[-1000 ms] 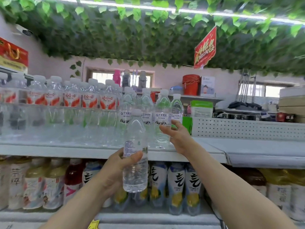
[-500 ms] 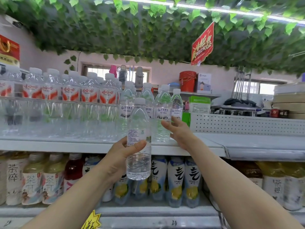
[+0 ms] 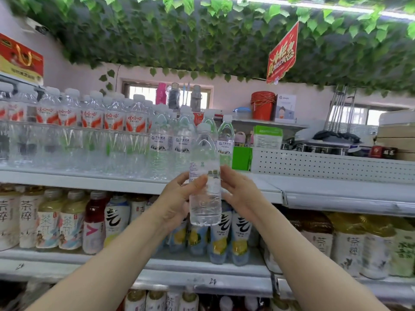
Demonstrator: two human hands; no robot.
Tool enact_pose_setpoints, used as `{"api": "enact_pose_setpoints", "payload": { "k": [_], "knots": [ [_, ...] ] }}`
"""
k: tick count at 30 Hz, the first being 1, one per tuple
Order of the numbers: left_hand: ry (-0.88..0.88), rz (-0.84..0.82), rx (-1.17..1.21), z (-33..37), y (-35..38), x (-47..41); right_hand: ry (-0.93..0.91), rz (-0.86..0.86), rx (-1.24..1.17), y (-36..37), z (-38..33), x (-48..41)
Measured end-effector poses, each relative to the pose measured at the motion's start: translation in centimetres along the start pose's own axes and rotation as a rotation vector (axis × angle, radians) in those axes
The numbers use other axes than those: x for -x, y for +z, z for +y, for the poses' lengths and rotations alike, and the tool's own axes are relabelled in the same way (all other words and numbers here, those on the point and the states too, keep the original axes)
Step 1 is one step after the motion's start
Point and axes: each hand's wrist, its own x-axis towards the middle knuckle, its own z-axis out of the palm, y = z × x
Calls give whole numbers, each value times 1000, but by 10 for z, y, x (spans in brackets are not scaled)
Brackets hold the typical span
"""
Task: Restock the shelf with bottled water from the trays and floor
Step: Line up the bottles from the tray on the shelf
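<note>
Left hand (image 3: 179, 199): grips water bottle (image 3: 205, 198), long axis upright, just below shelf (image 3: 89, 182) front edge, near right corner. Right hand (image 3: 241, 191): fingers relaxed, just beside bottle.

Water bottle (image 3: 205, 187) upright between two hands, in front of the top shelf (image 3: 89, 180).

The left hand (image 3: 177, 198) grips the bottle from its left; the right hand (image 3: 241, 191) touches its right side. Behind it, rows of water bottles (image 3: 89, 135) stand on the top shelf, filling it leftward. Right of them rises a perforated panel (image 3: 325, 164). Below, drink bottles (image 3: 67, 221) line the middle shelf (image 3: 202, 268). A sign (image 3: 283, 55) hangs above right.
</note>
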Motion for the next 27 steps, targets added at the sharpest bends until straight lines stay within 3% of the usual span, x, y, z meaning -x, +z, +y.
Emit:
{"api": "enact_pose_setpoints", "payload": {
  "k": [4, 6, 10, 16, 27],
  "knots": [
    [-1, 29, 34, -17, 40, 0, 268, -299, -158, -29, 1, 32],
    [16, 30, -22, -26, 59, 2, 321, -358, -225, -49, -6, 45],
    [17, -11, -176, -39, 86, 0, 272, -321, -184, -79, -22, 66],
    [35, -10, -244, -45, 125, -5, 97, -91, -128, -96, -28, 86],
    [-29, 39, -65, -58, 134, 0, 222, -250, -14, -131, -25, 95]
  ]
}}
